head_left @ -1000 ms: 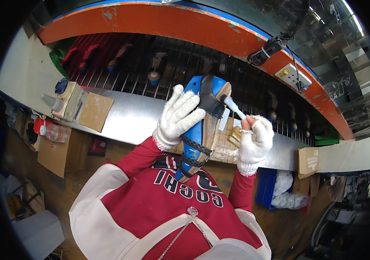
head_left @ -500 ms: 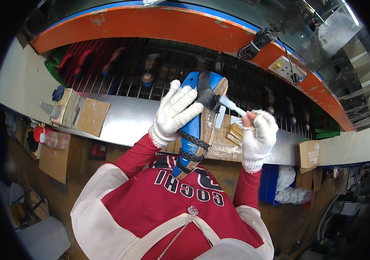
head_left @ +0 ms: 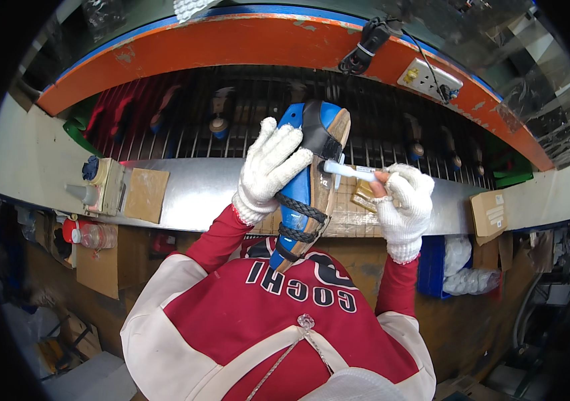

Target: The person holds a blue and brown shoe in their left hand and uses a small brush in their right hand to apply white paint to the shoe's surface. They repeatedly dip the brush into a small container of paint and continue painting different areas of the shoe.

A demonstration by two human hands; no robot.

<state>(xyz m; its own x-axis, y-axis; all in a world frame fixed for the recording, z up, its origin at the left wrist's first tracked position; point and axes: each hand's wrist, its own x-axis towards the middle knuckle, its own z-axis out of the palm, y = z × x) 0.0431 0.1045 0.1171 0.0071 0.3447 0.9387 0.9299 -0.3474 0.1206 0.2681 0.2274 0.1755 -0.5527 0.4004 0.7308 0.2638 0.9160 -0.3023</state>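
Observation:
My left hand (head_left: 268, 167), in a white knit glove, holds up a sandal (head_left: 322, 190) built on a blue shoe last (head_left: 293, 220). Its fingers lie stretched over the last's side. The sandal has a wide black strap, braided black straps and a brown sole with its edge turned to the right. A slim brush (head_left: 353, 171) with a pale handle is pinched in my right hand (head_left: 405, 207); bare fingertips poke out of that glove. The brush's head is at the sole's edge, near the middle of the sandal. Its bristles are too small to make out.
Beyond the metal ledge (head_left: 198, 194), a rack of rods (head_left: 191, 144) carries several more shoes on lasts under an orange beam (head_left: 231, 47). A taped cardboard sheet (head_left: 351, 217) lies beneath the sandal. A pot with a cone-shaped nozzle (head_left: 84, 194) stands left; a small carton (head_left: 488, 217) stands right.
The brush head has moved down along the sole's edge, and its handle now lies flatter. My right hand has shifted slightly right. My left hand still holds the sandal.

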